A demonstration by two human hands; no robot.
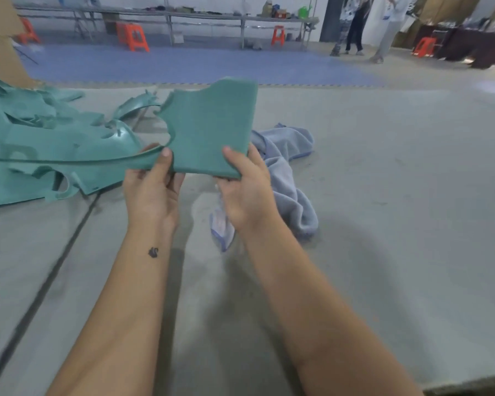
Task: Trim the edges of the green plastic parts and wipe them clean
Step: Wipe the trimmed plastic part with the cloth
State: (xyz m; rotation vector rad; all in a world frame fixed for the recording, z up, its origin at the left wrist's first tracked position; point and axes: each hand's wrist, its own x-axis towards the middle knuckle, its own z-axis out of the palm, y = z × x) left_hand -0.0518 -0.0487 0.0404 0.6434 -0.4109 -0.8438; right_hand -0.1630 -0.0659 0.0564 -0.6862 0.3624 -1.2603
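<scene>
**Both hands hold a green panel up over the concrete floor**

Both bare forearms reach forward from the bottom of the view, and the left one carries a small dark mark near the wrist. The left hand (152,190) pinches the near left corner of the green plastic part (212,132), thumb on the upper face and fingers curled beneath. The right hand (245,190) grips the near right corner the same way, thumb tip on top, fingers hidden under the edge. The part is a flat, matte panel held clear of the floor and tilted up away from the person. Its far edge is notched and uneven, and a long thin curved strip runs off its left side towards the pile.

Just beyond and below the right hand, a crumpled blue-grey cloth (286,178) lies on the grey concrete floor (383,195). To the left, a heap of other green plastic parts (49,150) rests on the floor, with ragged edges and cut-outs, beside a dark seam in the concrete.

Farther off is a blue mat (183,64), then orange stools (132,35) beneath a long metal workbench (166,14) against the wall. Two people (369,27) stand at the far right.
</scene>
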